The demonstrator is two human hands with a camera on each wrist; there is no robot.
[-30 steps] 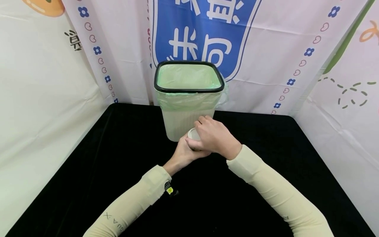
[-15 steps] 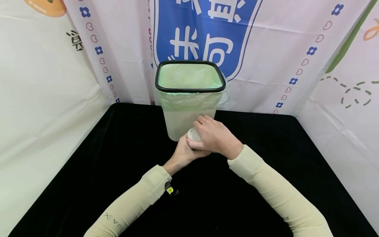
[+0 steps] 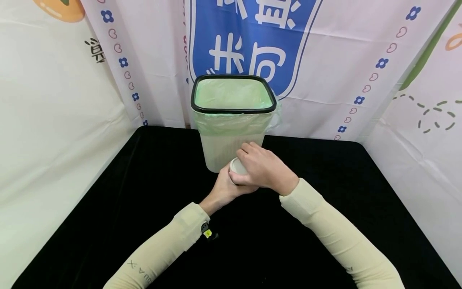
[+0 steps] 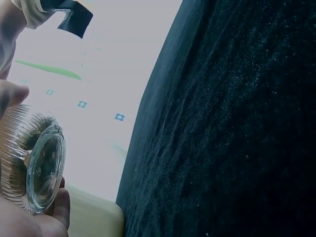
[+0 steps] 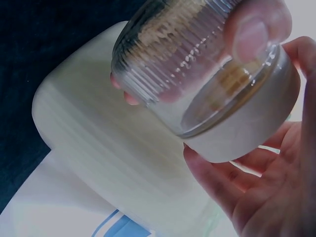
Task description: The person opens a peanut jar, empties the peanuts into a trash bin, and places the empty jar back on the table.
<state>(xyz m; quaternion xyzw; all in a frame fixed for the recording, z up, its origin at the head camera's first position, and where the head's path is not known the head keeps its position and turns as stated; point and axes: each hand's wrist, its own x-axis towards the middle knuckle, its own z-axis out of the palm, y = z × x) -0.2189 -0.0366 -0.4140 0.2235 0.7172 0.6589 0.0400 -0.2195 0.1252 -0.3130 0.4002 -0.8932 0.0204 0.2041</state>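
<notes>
A clear ribbed glass jar [image 5: 168,59] with a white lid [image 5: 247,118] is held between both hands, in front of the bin. My left hand [image 3: 224,185] wraps round the jar's body, its thumb visible against the glass in the right wrist view. My right hand [image 3: 266,167] grips the lid from above with curled fingers. The lid sits on the jar's mouth. Something tan shows through the glass, too unclear to name. In the left wrist view the jar's thick round base [image 4: 47,170] faces the camera.
A pale trash bin [image 3: 220,148] with a black rim and a green bag liner stands just beyond my hands. Black cloth [image 3: 151,192] covers the table. A printed curtain [image 3: 325,72] hangs behind it, with white sheets along both sides.
The head view has shifted slightly, so the scene sits a little farther right. Both hands keep their hold on the jar and lid, with no clear movement.
</notes>
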